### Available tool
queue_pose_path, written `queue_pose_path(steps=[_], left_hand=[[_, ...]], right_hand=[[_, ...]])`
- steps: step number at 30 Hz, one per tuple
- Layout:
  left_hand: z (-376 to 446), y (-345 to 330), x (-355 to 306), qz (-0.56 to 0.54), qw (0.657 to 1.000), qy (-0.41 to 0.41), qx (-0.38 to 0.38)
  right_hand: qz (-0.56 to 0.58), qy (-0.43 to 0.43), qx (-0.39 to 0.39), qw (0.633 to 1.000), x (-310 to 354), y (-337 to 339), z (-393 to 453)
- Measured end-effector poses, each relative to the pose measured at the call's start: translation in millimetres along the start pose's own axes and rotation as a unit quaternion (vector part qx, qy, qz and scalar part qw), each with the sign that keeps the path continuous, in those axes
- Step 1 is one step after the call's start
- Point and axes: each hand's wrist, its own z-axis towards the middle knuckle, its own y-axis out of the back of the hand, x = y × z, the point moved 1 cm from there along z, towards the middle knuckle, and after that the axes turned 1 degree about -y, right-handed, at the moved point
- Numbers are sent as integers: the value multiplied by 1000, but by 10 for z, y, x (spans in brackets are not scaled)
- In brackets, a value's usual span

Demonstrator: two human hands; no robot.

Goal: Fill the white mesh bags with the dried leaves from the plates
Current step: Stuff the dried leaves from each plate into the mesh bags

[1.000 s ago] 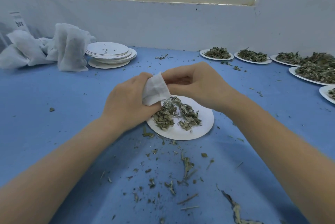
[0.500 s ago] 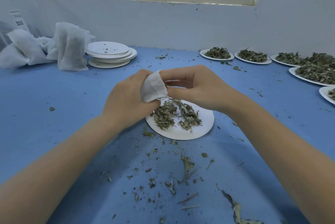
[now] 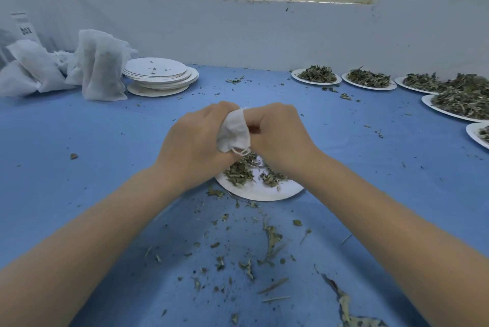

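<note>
A small white mesh bag [image 3: 234,132] is bunched between my two hands above a white plate [image 3: 260,191] that holds dried leaves [image 3: 239,172]. My left hand [image 3: 193,144] grips the bag's left side with curled fingers. My right hand [image 3: 280,133] curls round its right side, knuckles toward me. The bag's drawstring loop [image 3: 242,151] hangs just over the leaves. The bag's mouth and my fingertips are hidden.
Filled mesh bags [image 3: 100,67] lie at the far left beside a stack of empty plates [image 3: 158,75]. Several plates of dried leaves [image 3: 316,75] line the far right. Loose leaf bits [image 3: 270,236] litter the blue table [image 3: 79,168] near me.
Both hands have closed in on the bag and turned knuckles up; the right fingers, extended before, are now curled round it. The bag is more bunched.
</note>
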Motion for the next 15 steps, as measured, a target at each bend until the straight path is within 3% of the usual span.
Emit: queue_pose_path(steps=[3,5,7,10,12,15], left_hand=[[6,18,41,-13,999,11,27],[19,26,91,-18,999,24,33],[36,42,137,-9,999,32,21],[66,87,217,22,999,41,7],[73,95,293,45,998,45,10],[67,75,367,63,997,50,-2]], right_hand=[[-25,-6,122,992,-20,39,23],[-3,3,164,986,-19,91,23],[51,20,141,989,-30,109,24],[170,5,21,985,-108,140,45],[116,-21,-28,993,-173,144,57],[-73,-23,54,996,-239,95,49]])
